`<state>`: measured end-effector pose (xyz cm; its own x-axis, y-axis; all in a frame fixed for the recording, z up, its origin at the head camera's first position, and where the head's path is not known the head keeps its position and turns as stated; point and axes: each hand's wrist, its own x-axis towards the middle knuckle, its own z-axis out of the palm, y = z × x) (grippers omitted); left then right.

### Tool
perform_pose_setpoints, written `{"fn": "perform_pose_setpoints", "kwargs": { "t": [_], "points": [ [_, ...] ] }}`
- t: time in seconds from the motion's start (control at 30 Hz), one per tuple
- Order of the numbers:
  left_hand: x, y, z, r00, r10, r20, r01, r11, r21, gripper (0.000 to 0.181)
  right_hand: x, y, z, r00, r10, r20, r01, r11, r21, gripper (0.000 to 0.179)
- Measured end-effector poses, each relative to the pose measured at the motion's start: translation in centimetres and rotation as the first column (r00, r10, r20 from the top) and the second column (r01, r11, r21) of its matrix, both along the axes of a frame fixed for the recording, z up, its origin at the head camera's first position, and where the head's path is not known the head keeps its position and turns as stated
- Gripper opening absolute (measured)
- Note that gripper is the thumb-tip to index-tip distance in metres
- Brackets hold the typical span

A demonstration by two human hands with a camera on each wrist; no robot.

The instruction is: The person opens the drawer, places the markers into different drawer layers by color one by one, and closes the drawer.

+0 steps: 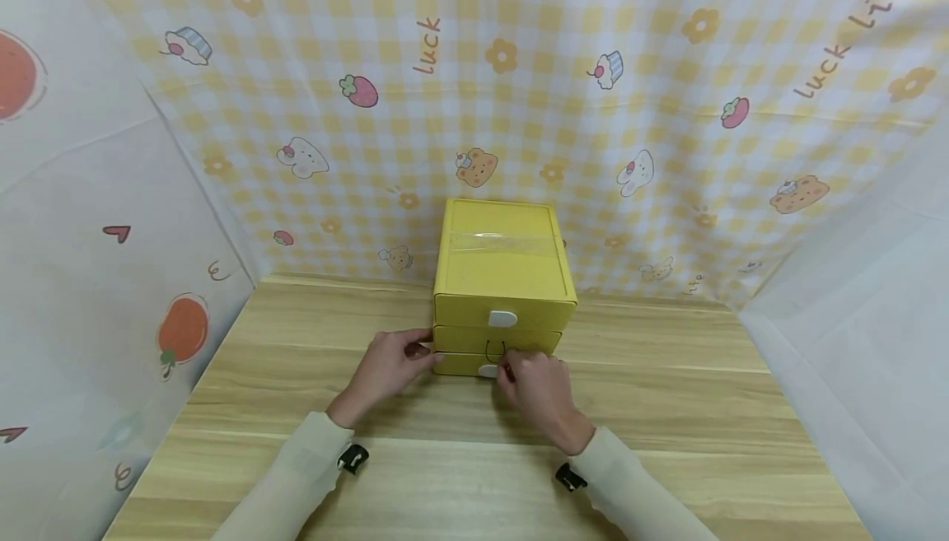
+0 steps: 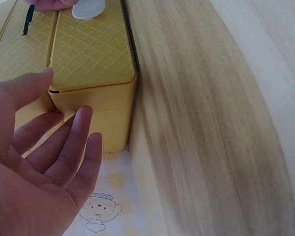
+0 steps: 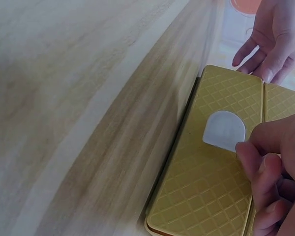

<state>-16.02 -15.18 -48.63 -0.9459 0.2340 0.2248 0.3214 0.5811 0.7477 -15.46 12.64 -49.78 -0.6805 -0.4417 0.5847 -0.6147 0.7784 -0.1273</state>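
Observation:
A yellow box of three stacked drawers (image 1: 504, 273) stands on the table. My left hand (image 1: 393, 364) is at its left side with fingers loosely bent; the thumb (image 2: 32, 88) is by the front edge near the seam above the lowest drawer (image 2: 91, 54). The right hand (image 1: 537, 389) is at the front with curled fingers, and its fingertips (image 3: 248, 155) pinch at the corner of the lowest drawer's white tab (image 3: 225, 130). A dark string loop (image 1: 495, 360) hangs from the middle drawer just beside this hand. The top drawer has a white tab (image 1: 502, 319) too.
Clear tape (image 1: 504, 243) runs across the box top. The wooden table (image 1: 667, 409) spreads around the box. Behind stands a yellow checked cloth (image 1: 556, 113) with printed cartoons, and white cloth (image 1: 81, 277) hangs at the sides. A dark strap end shows at each sleeve.

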Motion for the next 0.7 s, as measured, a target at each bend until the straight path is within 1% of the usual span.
{"fn": "perform_pose_setpoints", "kwargs": {
  "t": [0.13, 0.2, 0.43, 0.63, 0.7],
  "points": [
    [-0.06, -0.01, -0.18, 0.998, -0.006, -0.055, 0.005, 1.000, -0.016, 0.032, -0.02, -0.05, -0.03, 1.000, 0.004, 0.006, -0.004, 1.000, -0.003, 0.026],
    [-0.08, -0.02, -0.25, 0.997, -0.007, -0.072, 0.006, 1.000, -0.018, 0.032, -0.03, -0.08, -0.02, 1.000, 0.004, 0.006, -0.004, 1.000, -0.005, 0.027],
    [-0.06, 0.15, -0.23, 0.995, -0.003, -0.101, 0.002, 1.000, -0.010, 0.031, -0.17, -0.04, -0.16, 1.000, 0.005, -0.028, -0.005, 1.000, 0.001, 0.030],
    [0.03, 0.33, -0.35, 0.991, -0.005, -0.136, 0.003, 1.000, -0.014, 0.027, -0.13, 0.06, -0.14, 1.000, 0.014, -0.027, -0.015, 1.000, -0.010, 0.034],
    [0.11, 0.35, -0.37, 0.990, -0.004, -0.139, 0.001, 1.000, -0.016, 0.027, -0.18, 0.13, -0.21, 1.000, 0.021, -0.022, -0.022, 1.000, -0.013, 0.032]
  ]
}}
